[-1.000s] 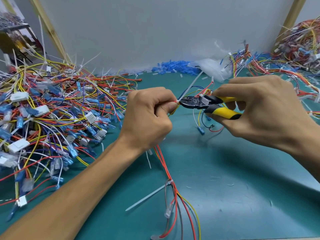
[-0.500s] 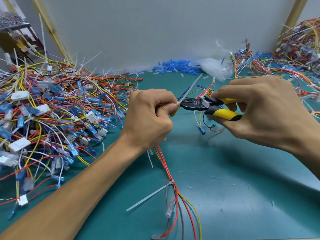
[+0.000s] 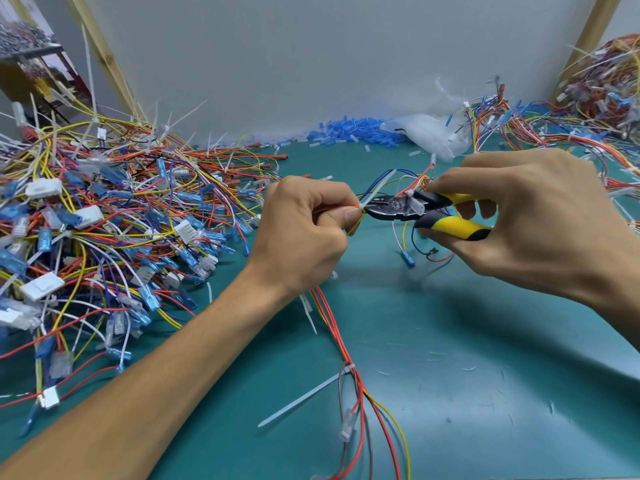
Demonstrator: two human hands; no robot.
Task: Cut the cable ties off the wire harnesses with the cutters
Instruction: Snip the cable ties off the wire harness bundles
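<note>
The wire harness [image 3: 325, 306] is pinched in the curled left hand [image 3: 304, 233], its cable tie [image 3: 377, 188] met at that hand's 3 o'clock by cutters [image 3: 398, 209] squeezed nearly closed in the right hand [image 3: 540, 216]; a wire may be nicked if the bite is set too deep.

The left hand [image 3: 304, 233] wraps the stretch of wire harness [image 3: 356, 386] it grips, so the wires inside the fist are hidden. The right hand [image 3: 540, 216] covers the rear of the handles of the cutters [image 3: 398, 207]. Whether the blades touch the cable tie [image 3: 375, 190] beside the left thumb is too small to tell. The stamped marking on the cutters is unreadable. The harness runs off the bottom edge. The left pile [image 3: 104, 220] and right pile [image 3: 602, 84] are cut by the picture's sides.
</note>
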